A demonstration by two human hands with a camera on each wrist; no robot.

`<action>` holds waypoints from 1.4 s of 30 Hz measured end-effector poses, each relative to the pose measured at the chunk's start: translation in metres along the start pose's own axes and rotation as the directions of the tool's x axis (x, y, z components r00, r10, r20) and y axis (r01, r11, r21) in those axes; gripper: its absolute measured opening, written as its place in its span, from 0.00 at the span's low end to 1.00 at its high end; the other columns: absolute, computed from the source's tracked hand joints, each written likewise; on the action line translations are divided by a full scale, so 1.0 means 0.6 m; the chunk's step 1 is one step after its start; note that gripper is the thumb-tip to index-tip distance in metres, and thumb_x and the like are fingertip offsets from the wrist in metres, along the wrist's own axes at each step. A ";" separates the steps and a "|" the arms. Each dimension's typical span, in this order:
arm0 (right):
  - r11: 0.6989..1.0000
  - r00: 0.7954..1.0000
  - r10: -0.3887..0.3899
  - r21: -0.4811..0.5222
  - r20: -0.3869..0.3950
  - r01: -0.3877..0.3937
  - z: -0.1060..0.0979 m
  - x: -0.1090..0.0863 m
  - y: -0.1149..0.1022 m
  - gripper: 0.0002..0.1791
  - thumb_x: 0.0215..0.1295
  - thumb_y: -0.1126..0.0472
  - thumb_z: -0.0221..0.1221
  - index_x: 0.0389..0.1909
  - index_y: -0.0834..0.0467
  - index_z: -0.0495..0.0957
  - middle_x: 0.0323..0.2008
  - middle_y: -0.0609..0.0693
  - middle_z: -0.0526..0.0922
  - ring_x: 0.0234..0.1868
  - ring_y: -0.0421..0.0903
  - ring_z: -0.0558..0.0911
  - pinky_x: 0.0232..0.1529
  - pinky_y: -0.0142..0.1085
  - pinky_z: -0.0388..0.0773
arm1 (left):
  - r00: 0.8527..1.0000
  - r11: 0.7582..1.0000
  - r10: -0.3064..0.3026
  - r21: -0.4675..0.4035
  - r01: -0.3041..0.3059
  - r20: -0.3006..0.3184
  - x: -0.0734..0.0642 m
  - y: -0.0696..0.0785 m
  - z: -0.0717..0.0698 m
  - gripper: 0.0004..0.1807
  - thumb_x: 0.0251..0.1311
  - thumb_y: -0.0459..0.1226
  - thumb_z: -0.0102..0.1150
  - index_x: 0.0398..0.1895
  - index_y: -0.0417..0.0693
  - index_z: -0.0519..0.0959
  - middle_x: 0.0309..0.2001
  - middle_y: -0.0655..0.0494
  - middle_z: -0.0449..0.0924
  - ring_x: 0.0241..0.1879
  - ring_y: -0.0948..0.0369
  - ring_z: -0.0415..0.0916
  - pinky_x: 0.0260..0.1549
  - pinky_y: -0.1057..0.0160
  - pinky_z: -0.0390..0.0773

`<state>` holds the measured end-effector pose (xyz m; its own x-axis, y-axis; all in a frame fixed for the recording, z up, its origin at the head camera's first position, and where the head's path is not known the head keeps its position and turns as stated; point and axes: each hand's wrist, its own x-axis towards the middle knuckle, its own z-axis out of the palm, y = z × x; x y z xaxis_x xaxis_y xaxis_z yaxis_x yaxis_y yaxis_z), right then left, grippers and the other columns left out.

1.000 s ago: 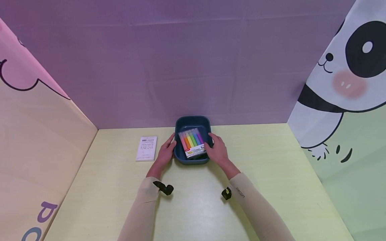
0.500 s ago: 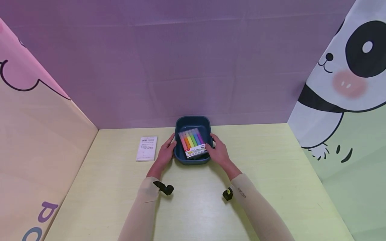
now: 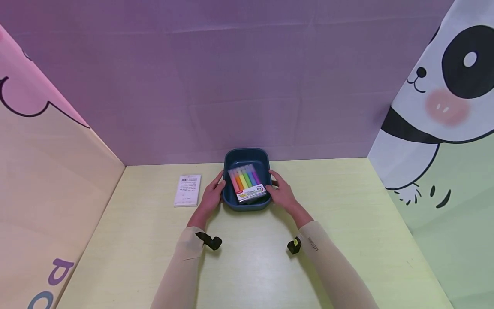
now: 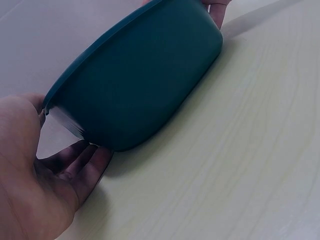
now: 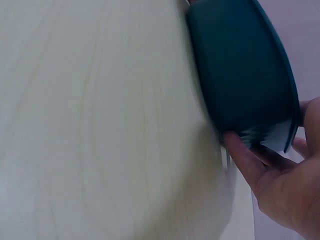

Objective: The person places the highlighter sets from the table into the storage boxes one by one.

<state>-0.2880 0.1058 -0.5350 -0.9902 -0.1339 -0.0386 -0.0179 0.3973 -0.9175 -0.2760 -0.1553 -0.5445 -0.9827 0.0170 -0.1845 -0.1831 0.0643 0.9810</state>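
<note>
A dark blue plastic basket (image 3: 247,154) stands at the back middle of the table, near the purple backdrop. In it lies a clear pack of rainbow-coloured markers (image 3: 247,182), tilted, with a white label at its near end. My left hand (image 3: 212,197) holds the basket's left side; in the left wrist view its thumb is at the rim and its fingers reach the lower edge. My right hand (image 3: 283,194) holds the right side, thumb at the rim. In the right wrist view its fingertips (image 5: 234,140) touch the lower wall.
To the left of the basket, a white printed booklet or card pack (image 3: 188,191) lies flat on the pale wooden table (image 3: 247,266). A purple backdrop (image 3: 247,86) rises behind, with printed cartoon panels on both sides.
My right hand has shifted slightly to the right, its thumb drawing back from over the marker pack to the basket's rim. The left hand, basket and booklet look unmoved.
</note>
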 end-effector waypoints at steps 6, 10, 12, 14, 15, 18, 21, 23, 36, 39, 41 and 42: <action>0.990 0.995 0.064 0.119 0.071 -0.072 -0.004 0.001 -0.006 0.31 0.72 0.61 0.53 0.74 0.47 0.59 0.61 0.66 0.70 0.53 0.59 0.77 0.37 0.44 0.81 | 1.000 1.000 0.014 0.024 -0.013 -0.009 -0.003 0.004 -0.004 0.27 0.75 0.48 0.43 0.74 0.70 0.58 0.66 0.48 0.64 0.31 0.58 0.71 0.28 0.66 0.71; 0.985 0.993 0.066 0.154 0.097 -0.080 -0.005 0.005 -0.002 0.32 0.72 0.62 0.53 0.74 0.46 0.58 0.61 0.67 0.70 0.53 0.59 0.77 0.38 0.46 0.82 | 1.000 0.999 0.028 0.044 -0.027 -0.011 -0.001 0.003 -0.006 0.27 0.75 0.48 0.43 0.75 0.69 0.57 0.67 0.47 0.63 0.34 0.56 0.72 0.30 0.65 0.72; 0.984 0.992 0.071 0.155 0.103 -0.087 -0.006 0.006 -0.001 0.32 0.72 0.62 0.54 0.74 0.46 0.58 0.61 0.67 0.70 0.53 0.59 0.77 0.38 0.46 0.82 | 0.999 0.997 0.036 0.067 -0.035 -0.010 0.000 0.002 -0.007 0.27 0.75 0.48 0.43 0.75 0.68 0.57 0.67 0.46 0.64 0.38 0.54 0.72 0.32 0.65 0.72; 0.984 0.992 0.071 0.153 0.106 -0.087 -0.006 0.007 -0.001 0.32 0.71 0.62 0.54 0.74 0.46 0.58 0.60 0.67 0.70 0.52 0.59 0.78 0.37 0.45 0.82 | 0.999 0.995 0.039 0.091 -0.037 -0.022 -0.002 0.004 -0.006 0.27 0.75 0.48 0.42 0.76 0.66 0.56 0.63 0.43 0.66 0.38 0.53 0.71 0.32 0.64 0.72; 0.984 0.992 0.073 0.153 0.107 -0.089 -0.005 0.007 -0.001 0.32 0.71 0.62 0.54 0.74 0.46 0.58 0.60 0.67 0.71 0.51 0.59 0.78 0.37 0.45 0.82 | 0.999 0.994 0.044 0.102 -0.040 -0.030 -0.003 0.005 -0.006 0.27 0.75 0.48 0.42 0.76 0.64 0.56 0.61 0.42 0.68 0.39 0.54 0.71 0.33 0.64 0.72; 0.984 0.991 0.080 0.151 0.110 -0.096 -0.005 0.007 -0.003 0.32 0.71 0.62 0.54 0.74 0.46 0.58 0.59 0.66 0.71 0.51 0.59 0.78 0.37 0.45 0.82 | 0.996 0.994 0.065 0.096 -0.060 -0.056 -0.007 0.009 -0.007 0.27 0.76 0.45 0.41 0.76 0.56 0.57 0.53 0.39 0.70 0.36 0.56 0.70 0.33 0.64 0.73; 0.984 0.991 0.081 0.152 0.108 -0.097 -0.006 0.007 -0.003 0.32 0.72 0.62 0.54 0.74 0.46 0.58 0.58 0.66 0.71 0.51 0.58 0.78 0.37 0.45 0.82 | 0.989 0.989 0.118 0.095 -0.109 -0.088 -0.009 0.011 -0.011 0.26 0.76 0.41 0.41 0.74 0.48 0.60 0.52 0.39 0.71 0.37 0.57 0.72 0.34 0.64 0.76; 0.984 0.991 0.084 0.145 0.105 -0.099 -0.008 0.007 -0.003 0.32 0.72 0.62 0.54 0.74 0.46 0.58 0.59 0.66 0.71 0.51 0.59 0.78 0.37 0.45 0.82 | 0.981 0.982 0.164 0.113 -0.152 -0.106 -0.011 0.012 -0.014 0.24 0.75 0.37 0.43 0.72 0.44 0.63 0.52 0.38 0.72 0.38 0.53 0.73 0.35 0.61 0.78; 0.981 0.989 0.113 0.148 0.095 -0.126 -0.010 0.007 -0.003 0.32 0.71 0.62 0.54 0.74 0.45 0.59 0.59 0.66 0.70 0.52 0.59 0.77 0.38 0.46 0.81 | 0.926 0.891 0.357 0.344 -0.298 -0.125 -0.029 0.007 -0.044 0.20 0.68 0.30 0.50 0.63 0.40 0.71 0.52 0.38 0.77 0.50 0.47 0.74 0.46 0.51 0.74; 0.980 0.988 0.123 0.145 0.093 -0.135 -0.011 0.006 -0.003 0.32 0.71 0.62 0.54 0.74 0.44 0.59 0.59 0.66 0.70 0.52 0.59 0.77 0.39 0.46 0.81 | 0.918 0.880 0.374 0.365 -0.305 -0.132 -0.035 0.007 -0.052 0.20 0.69 0.29 0.49 0.63 0.40 0.71 0.52 0.37 0.76 0.51 0.47 0.73 0.48 0.49 0.72; 0.980 0.988 0.124 0.143 0.095 -0.137 -0.011 0.006 -0.002 0.32 0.71 0.62 0.54 0.74 0.44 0.58 0.60 0.66 0.70 0.52 0.59 0.77 0.39 0.46 0.81 | 0.914 0.878 0.381 0.364 -0.310 -0.140 -0.039 0.008 -0.058 0.20 0.69 0.28 0.49 0.63 0.40 0.71 0.52 0.37 0.76 0.52 0.47 0.72 0.49 0.48 0.72; 0.980 0.988 0.124 0.142 0.095 -0.137 -0.011 0.006 -0.002 0.32 0.71 0.62 0.54 0.74 0.44 0.58 0.59 0.66 0.70 0.52 0.59 0.77 0.39 0.46 0.81 | 0.912 0.876 0.384 0.366 -0.313 -0.141 -0.041 0.008 -0.061 0.20 0.69 0.28 0.49 0.63 0.40 0.71 0.52 0.37 0.76 0.52 0.47 0.72 0.49 0.48 0.72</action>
<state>-0.2924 0.1108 -0.5316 -0.9671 -0.1694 -0.1897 0.1376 0.2788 -0.9504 -0.2537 -0.1919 -0.5330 -0.9709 -0.1004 0.2173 0.1573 0.4165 0.8954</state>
